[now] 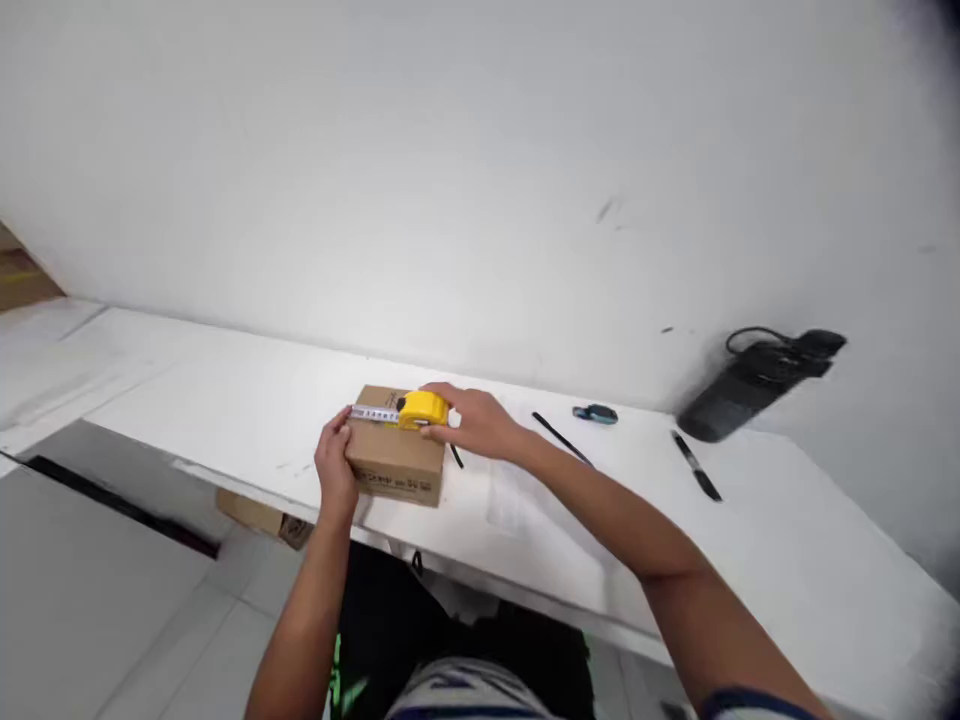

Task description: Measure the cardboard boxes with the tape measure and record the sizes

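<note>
A small brown cardboard box (pixel 397 460) with dark print on its near side sits on the white table. Across its top lies a yellow tape measure (pixel 422 409), its blade (pixel 375 414) drawn out a short way to the left. My right hand (pixel 480 420) is closed around the tape measure's case at the box's right side. At the box's left edge, my left hand (pixel 335 455) pinches the blade's end with thumb and finger, the palm against the box. Part of the box top is hidden under the case and right hand.
On the white table (pixel 225 390), a black stick (pixel 561 438), a small blue-and-black tool (pixel 595 413) and a black-and-clear pen-like item (pixel 696 466) lie to the right. A dark bottle (pixel 750 390) stands by the wall. Another cardboard box (pixel 259 515) is below the table edge.
</note>
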The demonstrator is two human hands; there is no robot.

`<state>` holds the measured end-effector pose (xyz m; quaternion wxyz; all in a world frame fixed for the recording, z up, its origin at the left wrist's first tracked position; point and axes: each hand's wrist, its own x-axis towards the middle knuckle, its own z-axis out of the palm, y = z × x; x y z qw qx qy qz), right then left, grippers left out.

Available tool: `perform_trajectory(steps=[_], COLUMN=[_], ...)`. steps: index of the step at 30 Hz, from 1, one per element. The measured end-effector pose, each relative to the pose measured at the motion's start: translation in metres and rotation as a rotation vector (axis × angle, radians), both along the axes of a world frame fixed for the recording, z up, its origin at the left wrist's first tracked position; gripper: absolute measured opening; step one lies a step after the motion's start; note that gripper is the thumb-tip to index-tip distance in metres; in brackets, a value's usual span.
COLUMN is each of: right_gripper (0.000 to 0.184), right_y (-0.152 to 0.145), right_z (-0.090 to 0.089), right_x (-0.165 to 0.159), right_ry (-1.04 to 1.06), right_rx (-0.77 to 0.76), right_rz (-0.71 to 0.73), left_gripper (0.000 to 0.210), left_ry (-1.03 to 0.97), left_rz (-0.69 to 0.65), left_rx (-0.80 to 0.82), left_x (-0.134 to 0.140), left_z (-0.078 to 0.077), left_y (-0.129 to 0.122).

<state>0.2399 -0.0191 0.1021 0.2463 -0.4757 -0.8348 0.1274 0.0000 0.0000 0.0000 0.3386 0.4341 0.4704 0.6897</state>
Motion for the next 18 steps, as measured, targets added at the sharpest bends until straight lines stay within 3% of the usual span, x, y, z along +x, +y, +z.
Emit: perform_trajectory(steps=[5,9,14,18], right_gripper=[0.051,0.045,0.041,0.051], right_y=[0.023,0.031,0.025,0.008], right_z=[0.010,0.016,0.010,-0.003], right_x=[-0.058,-0.084,-0.074,-0.041], right_ry=[0.016,0.021,0.082,0.239], right_rx=[0.011,0.001,0.068,0.102], right_rz=[0.083,0.162,0.151,0.030], left_gripper=[0.040,0.042,0.048,0.034], left_ry=[-0.035,-0.137,-0.158,-0.063], left_rz=[0.064,0.110,0.165,0.164], left_rx=[-0.025,-0.065,-0.032,-0.012], left_x=[0.003,0.008,0.016,0.022], left_z=[0.009,0.007,0.002,0.005], left_y=[-0.008,-0.014,-0.020,0.004])
